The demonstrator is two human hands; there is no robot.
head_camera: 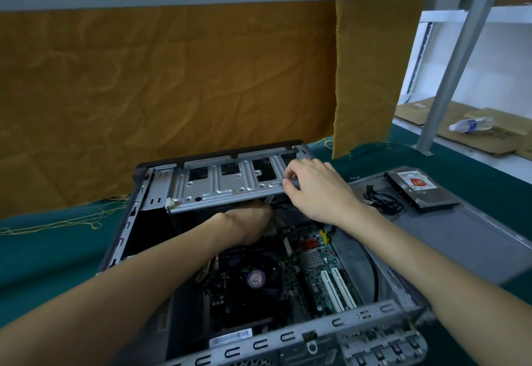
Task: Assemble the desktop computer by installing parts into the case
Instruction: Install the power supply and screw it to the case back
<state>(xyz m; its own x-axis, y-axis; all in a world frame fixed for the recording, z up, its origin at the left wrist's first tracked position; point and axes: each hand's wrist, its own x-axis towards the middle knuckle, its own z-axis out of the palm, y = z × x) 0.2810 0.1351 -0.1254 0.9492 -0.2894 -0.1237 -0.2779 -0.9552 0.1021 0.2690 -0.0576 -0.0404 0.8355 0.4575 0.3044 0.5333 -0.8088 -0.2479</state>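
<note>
An open grey computer case (374, 312) lies on a green-covered table. Its silver drive cage (218, 185) is tilted up at the far end. My right hand (316, 187) grips the cage's right front edge, fingers curled over the metal. My left hand (247, 224) reaches under the cage into the dark space; its fingers are hidden there, so what they touch cannot be seen. Below lies the motherboard (316, 256) with a black CPU fan (256, 279) and white expansion slots (336, 290).
The case's grey side panel (460, 239) lies to the right, carrying a hard drive (421, 190) and a black cable (380, 201). A yellow cloth (172, 77) hangs behind the case. A plastic bottle (472, 125) and cardboard (417, 112) lie far right, past a metal post (449, 77).
</note>
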